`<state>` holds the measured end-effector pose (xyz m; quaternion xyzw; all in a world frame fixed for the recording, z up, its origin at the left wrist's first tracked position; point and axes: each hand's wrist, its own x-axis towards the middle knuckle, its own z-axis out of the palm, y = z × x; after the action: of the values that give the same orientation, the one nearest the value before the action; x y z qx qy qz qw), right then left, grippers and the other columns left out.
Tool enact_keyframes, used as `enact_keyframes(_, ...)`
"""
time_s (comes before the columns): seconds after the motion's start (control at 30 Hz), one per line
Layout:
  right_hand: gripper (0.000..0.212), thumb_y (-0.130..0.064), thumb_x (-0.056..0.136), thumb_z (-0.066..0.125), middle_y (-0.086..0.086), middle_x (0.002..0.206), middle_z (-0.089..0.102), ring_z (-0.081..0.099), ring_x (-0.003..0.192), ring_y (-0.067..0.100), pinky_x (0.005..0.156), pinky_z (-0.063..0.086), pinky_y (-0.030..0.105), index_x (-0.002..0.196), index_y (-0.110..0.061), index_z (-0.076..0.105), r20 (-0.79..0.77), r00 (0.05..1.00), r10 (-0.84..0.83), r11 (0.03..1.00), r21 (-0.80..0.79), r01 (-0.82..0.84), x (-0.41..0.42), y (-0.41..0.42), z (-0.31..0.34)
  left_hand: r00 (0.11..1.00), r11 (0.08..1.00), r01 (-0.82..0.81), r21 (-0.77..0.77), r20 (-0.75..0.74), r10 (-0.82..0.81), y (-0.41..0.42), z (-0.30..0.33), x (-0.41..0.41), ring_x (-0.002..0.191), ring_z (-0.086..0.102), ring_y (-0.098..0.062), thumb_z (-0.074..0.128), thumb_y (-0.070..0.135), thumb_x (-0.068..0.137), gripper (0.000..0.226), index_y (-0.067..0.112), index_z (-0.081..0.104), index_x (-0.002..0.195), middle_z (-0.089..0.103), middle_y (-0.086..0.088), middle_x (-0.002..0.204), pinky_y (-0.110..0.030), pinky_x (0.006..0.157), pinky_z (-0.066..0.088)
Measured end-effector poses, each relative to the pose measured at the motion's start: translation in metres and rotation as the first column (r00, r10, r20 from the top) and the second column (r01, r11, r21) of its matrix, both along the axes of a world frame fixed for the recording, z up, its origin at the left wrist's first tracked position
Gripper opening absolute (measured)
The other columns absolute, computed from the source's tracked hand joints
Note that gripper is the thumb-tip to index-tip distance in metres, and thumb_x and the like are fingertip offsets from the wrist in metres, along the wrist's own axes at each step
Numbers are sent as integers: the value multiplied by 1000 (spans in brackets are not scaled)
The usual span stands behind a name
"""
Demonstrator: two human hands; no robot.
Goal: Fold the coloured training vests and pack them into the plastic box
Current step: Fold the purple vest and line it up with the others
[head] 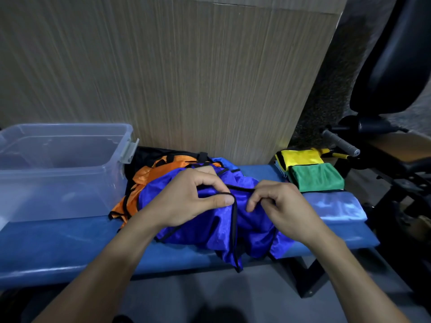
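head view, left hand: the left hand (186, 199) sits on top of the blue vest (221, 229), thumb and forefinger pinched on its black trim, seemingly to find an edge to straighten the cloth by.
head view, right hand: the right hand (279, 203) is just beside the left, fingers curled and nipping the same black trim a little further along; the 2 hands are close together but not touching, so a short run of edge is stretched between them.
blue vest: crumpled on the bench (58, 243), its front part hanging over the near edge; not yet folded, and it looks like the trim is being traced to sort out which opening is which.
orange vest: the orange vest (149, 176) lies bunched behind and partly under the blue one, next to the box, probably waiting its turn.
dark cloth: something black (144, 155) lies behind the orange vest against the wall; i cannot tell what it is.
plastic box: the clear plastic box (70, 183) stands open on the left end of the bench, near the pile for easy reach; no vest shows in it.
folded stack: a yellow vest (300, 157) and a green vest (317, 178) lie folded on the right end of the bench, well apart from the box, so packing seems left for later.
stage: early in folding the blue vest, by my reading.
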<state>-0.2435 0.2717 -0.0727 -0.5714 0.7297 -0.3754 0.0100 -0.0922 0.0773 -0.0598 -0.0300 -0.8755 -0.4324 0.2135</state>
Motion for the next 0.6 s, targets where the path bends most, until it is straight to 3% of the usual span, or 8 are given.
enact_keyframes(0.1,24,-5,88,57,-16,85,65,60,80,9,76,40,17,92,-20,76,181,979,89,995,-49,-82,12,2,11,1000,1000,3,-6,-5,-3,5,7,-1,84,61,-17,79,39,81,7,33,78,84,61,2,85,-26,81,46)
enact_keyframes(0.17,8,-26,89,69,-14,81,63,58,77,10,75,42,24,88,-19,73,158,983,98,993,-77,-86,22,-2,16,999,1000,-6,18,-34,7,9,13,-2,83,62,-14,80,38,81,5,33,78,83,61,4,84,-21,80,44)
enact_keyframes(0.23,24,-38,88,73,-7,75,60,56,72,14,71,45,30,78,-17,67,49,998,46,993,-111,-40,28,-7,19,998,1000,-14,5,-53,14,11,22,-4,81,62,-11,81,35,83,5,32,78,80,62,6,82,-21,79,44)
enact_keyframes(0.37,21,-29,87,68,-10,67,57,57,66,11,65,43,27,69,-21,62,-95,994,-56,980,-197,37,22,-9,49,996,988,-69,-141,-74,59,4,47,1,82,67,-15,79,40,84,14,26,77,80,66,6,84,-34,81,50)
enact_keyframes(0.47,20,-22,87,65,-9,65,56,54,63,4,63,38,22,67,-20,62,-160,982,-99,965,-256,56,12,-2,87,995,957,-98,-274,-41,90,-4,66,11,81,66,-10,79,38,85,13,28,75,77,66,8,83,-33,82,50)
enact_keyframes(0.53,20,-22,88,63,-9,64,55,52,62,0,63,37,21,68,-18,62,-198,974,-108,960,-276,51,8,-1,112,995,915,-101,-391,-26,99,-7,74,14,82,66,-8,76,32,87,7,27,75,81,69,8,84,-27,85,49)
enact_keyframes(0.6,22,-22,89,62,-8,64,54,50,60,-2,60,40,25,71,-11,64,-154,984,-91,954,-295,42,6,-1,136,994,850,-107,-516,-30,107,-13,82,17,88,65,-7,73,26,89,4,26,76,88,74,11,89,-10,90,40)
